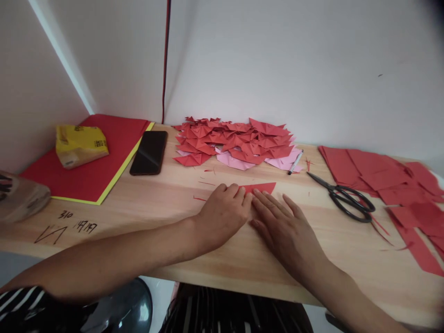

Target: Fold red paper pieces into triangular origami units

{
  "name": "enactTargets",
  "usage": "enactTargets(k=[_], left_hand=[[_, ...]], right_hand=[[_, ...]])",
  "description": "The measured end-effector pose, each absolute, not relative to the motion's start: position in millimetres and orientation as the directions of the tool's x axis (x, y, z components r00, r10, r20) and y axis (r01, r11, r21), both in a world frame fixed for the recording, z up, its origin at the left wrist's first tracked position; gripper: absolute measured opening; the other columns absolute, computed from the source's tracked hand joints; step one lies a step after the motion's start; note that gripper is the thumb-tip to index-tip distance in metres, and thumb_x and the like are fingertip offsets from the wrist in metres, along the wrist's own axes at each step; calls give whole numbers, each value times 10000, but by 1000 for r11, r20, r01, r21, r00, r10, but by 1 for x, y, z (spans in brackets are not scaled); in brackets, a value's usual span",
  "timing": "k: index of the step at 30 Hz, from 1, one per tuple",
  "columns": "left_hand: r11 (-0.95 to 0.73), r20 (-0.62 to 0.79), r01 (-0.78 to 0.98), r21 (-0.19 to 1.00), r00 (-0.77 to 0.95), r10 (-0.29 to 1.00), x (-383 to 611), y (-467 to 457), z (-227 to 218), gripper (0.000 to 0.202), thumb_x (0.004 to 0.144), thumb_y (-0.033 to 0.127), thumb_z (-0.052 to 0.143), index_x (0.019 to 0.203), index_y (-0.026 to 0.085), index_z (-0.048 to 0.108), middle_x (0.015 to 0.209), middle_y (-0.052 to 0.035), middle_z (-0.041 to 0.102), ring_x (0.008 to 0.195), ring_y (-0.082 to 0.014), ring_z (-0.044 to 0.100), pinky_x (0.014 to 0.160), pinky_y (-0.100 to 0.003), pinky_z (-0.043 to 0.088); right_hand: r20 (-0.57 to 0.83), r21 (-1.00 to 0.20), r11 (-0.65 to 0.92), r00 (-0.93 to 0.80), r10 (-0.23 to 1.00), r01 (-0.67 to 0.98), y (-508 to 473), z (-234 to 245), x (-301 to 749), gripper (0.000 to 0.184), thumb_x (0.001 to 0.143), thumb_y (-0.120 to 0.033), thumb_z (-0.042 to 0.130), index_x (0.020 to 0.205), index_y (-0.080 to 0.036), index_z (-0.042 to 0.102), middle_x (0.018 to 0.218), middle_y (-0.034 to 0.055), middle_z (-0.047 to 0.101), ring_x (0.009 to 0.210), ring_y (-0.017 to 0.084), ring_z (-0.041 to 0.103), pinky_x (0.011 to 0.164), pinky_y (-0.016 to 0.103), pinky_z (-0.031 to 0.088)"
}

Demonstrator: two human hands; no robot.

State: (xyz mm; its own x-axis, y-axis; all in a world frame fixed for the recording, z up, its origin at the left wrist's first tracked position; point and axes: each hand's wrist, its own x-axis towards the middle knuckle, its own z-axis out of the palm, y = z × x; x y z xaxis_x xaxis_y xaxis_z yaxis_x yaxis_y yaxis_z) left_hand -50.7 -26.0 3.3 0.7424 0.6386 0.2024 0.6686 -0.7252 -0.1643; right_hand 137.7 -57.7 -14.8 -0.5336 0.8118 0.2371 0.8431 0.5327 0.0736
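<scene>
A small folded piece of red paper (pixel 262 187) lies on the wooden table in front of me, partly covered by both hands. My left hand (pixel 227 210) is closed, its curled fingers pressing on the paper's left part. Stretched nearly flat, the fingers of my right hand (pixel 280 222) rest along the paper's near edge, with the thumb beneath them. The fingertips of the two hands almost meet. Beyond them sits a pile of folded red paper pieces (pixel 239 138), with some folded pink ones (pixel 236 160) at its front.
Black-handled scissors (pixel 350 201) and a pen (pixel 295 162) lie to the right, near stacked red paper sheets (pixel 385 171). To the left are a phone (pixel 149 152), large red sheets (pixel 93 180), a yellow packet (pixel 81 144) and a clear plastic package (pixel 21 199).
</scene>
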Motion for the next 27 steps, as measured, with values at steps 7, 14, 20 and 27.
enactTargets(k=[7, 14, 20, 27], left_hand=[[-734, 149, 639, -232, 769, 622, -49, -28, 3, 242, 900, 85, 491, 1085, 58, 645, 1081, -175, 660, 924, -245, 578, 688, -346, 432], [-744, 156, 625, -237, 780, 606, -49, -27, 1, 230, 894, 78, 496, 1051, 56, 663, 1071, -173, 664, 896, -230, 566, 675, -331, 416], [-741, 161, 626, -244, 780, 605, -48, -27, -3, 264, 898, 61, 470, 1082, 56, 660, 1088, -185, 659, 900, -234, 564, 677, -338, 416], [-739, 158, 635, -223, 772, 616, -48, -26, 0, 274, 917, 79, 455, 1085, 70, 671, 1084, -175, 665, 903, -236, 574, 682, -338, 427]], right_hand=[[221, 117, 489, -503, 836, 864, -64, -18, 155, 450, 978, -294, 396, 1374, -102, 488, 1433, 122, 496, 1303, 277, 478, 1088, 501, 309], [179, -190, 418, -387, 905, 888, -36, 14, 152, 241, 943, -282, 435, 993, -183, 649, 975, 97, 683, 868, 214, 623, 758, 356, 450], [-112, -297, 298, -343, 933, 907, 10, 15, 138, 286, 852, -379, 531, 635, -209, 455, 571, -20, 525, 519, 128, 434, 504, 258, 281], [-203, -206, 411, -450, 870, 888, 19, 15, 142, 344, 868, -383, 447, 578, -204, 395, 531, -13, 472, 495, 124, 379, 527, 279, 229]])
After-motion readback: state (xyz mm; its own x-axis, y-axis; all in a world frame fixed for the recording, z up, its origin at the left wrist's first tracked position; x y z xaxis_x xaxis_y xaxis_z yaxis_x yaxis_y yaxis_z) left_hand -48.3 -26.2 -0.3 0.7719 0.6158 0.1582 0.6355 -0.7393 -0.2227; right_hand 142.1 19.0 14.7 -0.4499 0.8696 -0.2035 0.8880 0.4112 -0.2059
